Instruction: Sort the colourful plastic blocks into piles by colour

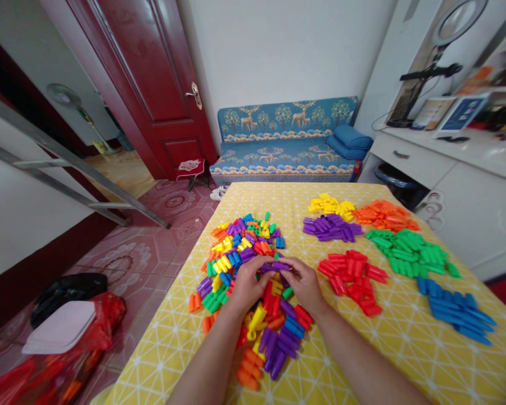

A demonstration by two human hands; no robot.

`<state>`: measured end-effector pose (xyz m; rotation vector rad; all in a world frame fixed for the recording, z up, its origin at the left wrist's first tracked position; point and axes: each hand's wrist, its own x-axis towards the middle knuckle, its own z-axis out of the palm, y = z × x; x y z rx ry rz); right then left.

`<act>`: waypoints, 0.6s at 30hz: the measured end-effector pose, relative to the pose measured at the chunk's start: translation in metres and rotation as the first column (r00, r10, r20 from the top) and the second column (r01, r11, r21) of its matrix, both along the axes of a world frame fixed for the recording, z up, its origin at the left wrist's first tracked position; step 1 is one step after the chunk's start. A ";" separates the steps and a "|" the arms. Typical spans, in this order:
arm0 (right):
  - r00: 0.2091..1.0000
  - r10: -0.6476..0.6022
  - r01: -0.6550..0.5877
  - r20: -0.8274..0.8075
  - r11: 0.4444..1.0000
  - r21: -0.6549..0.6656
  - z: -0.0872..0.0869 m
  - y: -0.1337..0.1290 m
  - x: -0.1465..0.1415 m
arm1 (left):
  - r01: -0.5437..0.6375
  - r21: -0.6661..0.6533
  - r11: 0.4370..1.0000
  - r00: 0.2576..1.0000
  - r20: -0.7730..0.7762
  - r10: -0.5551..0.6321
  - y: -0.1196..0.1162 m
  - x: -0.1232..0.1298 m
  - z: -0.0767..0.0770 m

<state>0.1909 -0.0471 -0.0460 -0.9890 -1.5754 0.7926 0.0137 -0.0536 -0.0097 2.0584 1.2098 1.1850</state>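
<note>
Both hands hold purple plastic pieces between them, over a mixed heap of coloured pieces [272,342] on a yellow patterned tablecloth [160,349]. My left hand [251,281] pinches the left end of the purple pieces [275,266]; my right hand [302,280] grips their right end. Whether the pieces are joined cannot be made out. To the right lie single-colour piles: yellow [331,206], purple [331,228], orange [385,215], red [354,278], green [409,253] and blue [457,308].
A blue patterned sofa [284,135] stands beyond the table's far edge. At the right is a white cabinet [468,185] with a ring-light stand. Red and black bags [69,287] lie on the floor at left, near a metal ladder [78,169]. A small red stool [191,167] is by the door.
</note>
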 end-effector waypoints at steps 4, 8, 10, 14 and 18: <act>1.000 0.003 -0.003 -0.025 1.000 -0.029 -0.002 -0.002 -0.001 | -0.010 0.001 1.000 1.000 -0.004 0.010 0.000 0.000 -0.001; 0.998 0.006 -0.010 -0.056 0.997 -0.081 -0.001 -0.003 -0.001 | -0.013 0.003 1.000 1.000 -0.006 0.013 -0.001 0.001 0.000; 0.998 0.002 -0.008 -0.064 0.995 -0.099 0.001 -0.004 -0.001 | -0.013 0.013 1.000 1.000 -0.007 0.013 -0.001 0.001 0.000; 0.999 0.002 -0.007 -0.049 0.995 -0.095 0.002 -0.003 -0.001 | -0.002 0.014 1.000 1.000 -0.009 0.002 -0.001 0.000 0.000; 1.000 0.000 -0.001 -0.024 0.999 -0.042 0.002 -0.003 -0.002 | 0.016 -0.001 1.000 1.000 -0.014 -0.016 0.000 0.000 0.000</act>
